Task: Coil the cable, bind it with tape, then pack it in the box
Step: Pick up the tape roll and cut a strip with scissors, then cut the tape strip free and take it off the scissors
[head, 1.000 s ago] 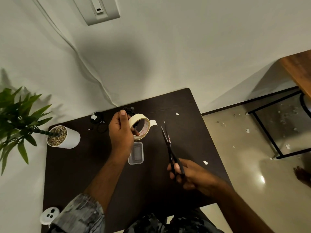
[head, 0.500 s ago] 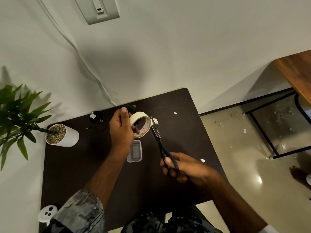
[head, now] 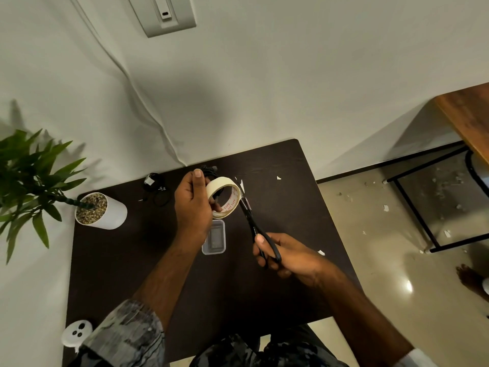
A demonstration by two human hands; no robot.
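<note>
My left hand (head: 192, 205) grips the tape (head: 223, 197) over the counter's (head: 291, 207) far edge, cable (head: 209, 170) behind it, box (head: 213, 238) below; right hand (head: 280, 254) holds the scissors (head: 251, 221), blades at the tab: I'd hold it taut and cut square.

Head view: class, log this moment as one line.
left hand: holds cream masking tape roll | right hand: grips black scissors, blades at tape tab | clear plastic box: on dark table
</note>
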